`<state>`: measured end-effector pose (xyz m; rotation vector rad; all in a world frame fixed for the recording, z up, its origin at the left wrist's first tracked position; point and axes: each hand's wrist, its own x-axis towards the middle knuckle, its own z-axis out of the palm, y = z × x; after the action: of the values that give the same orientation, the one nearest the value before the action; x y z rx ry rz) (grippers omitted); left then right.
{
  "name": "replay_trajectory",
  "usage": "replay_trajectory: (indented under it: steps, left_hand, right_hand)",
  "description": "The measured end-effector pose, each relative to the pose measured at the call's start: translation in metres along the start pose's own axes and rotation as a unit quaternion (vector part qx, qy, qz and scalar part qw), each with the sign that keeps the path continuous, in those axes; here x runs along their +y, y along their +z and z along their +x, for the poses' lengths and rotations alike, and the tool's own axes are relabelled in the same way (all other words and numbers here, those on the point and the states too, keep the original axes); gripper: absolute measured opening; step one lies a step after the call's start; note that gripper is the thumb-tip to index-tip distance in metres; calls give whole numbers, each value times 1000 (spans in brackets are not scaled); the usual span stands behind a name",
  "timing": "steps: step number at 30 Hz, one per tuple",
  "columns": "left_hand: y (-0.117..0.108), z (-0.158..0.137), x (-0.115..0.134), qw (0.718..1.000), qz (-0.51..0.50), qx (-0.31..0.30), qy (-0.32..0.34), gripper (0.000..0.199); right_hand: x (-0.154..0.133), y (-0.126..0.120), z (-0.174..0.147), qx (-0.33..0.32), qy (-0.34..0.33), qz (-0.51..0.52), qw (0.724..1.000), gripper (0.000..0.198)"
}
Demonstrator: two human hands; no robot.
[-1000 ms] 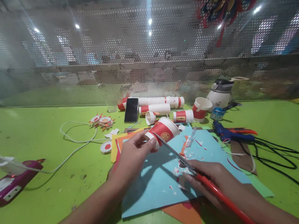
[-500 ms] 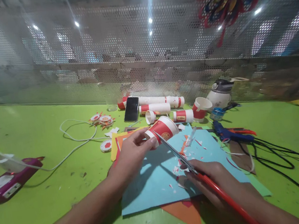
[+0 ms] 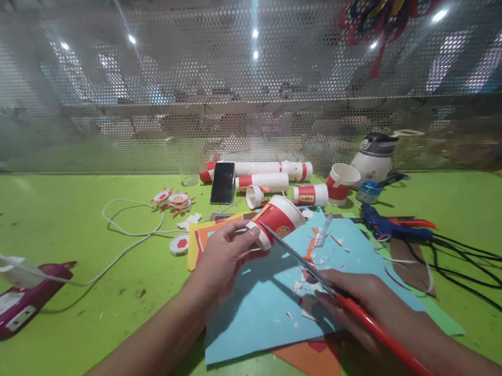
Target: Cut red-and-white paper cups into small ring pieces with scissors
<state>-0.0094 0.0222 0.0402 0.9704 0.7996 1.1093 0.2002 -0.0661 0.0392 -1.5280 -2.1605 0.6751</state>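
My left hand (image 3: 225,254) is closed around the bottom end of a red and white paper cup (image 3: 281,218), which lies tilted in the air with its mouth toward the right. In my right hand (image 3: 364,296) is a pair of scissors (image 3: 359,313) with red handles. Their blades look closed together, and the tip meets the red side of the cup near my left thumb. Below both hands lies a light blue paper sheet (image 3: 251,319), strewn with small red and white paper scraps (image 3: 305,286).
Behind the cup are a phone (image 3: 223,183), joined paper-cup tubes (image 3: 262,183), an upright cup (image 3: 341,183) and a water bottle (image 3: 374,158). A blue glue gun (image 3: 390,227) with a black cable lies right. On the left, a purple power strip (image 3: 24,301) carries a white charger cable.
The view has shifted very slightly. The cup has turned a little in my left hand, and the scissor tip stays against its side.
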Motion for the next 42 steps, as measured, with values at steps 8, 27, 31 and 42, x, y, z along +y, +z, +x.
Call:
replay_trajectory:
  steps: [8,27,31,42]
  left_hand:
    - [2,-3,5,1000,9,16,-5,33]
    - [4,-5,0,996,79,18,42,39]
    - [3,-4,0,997,65,27,45,39]
    - [0,-1,3,999,-15,17,-22,25]
  right_hand:
    - [6,1,1,18,-29,25,999,17]
    - [9,6,3,29,-1,44,999,19]
    - [9,6,1,32,-10,18,999,18]
    - [1,-1,3,-9,11,14,1000,28]
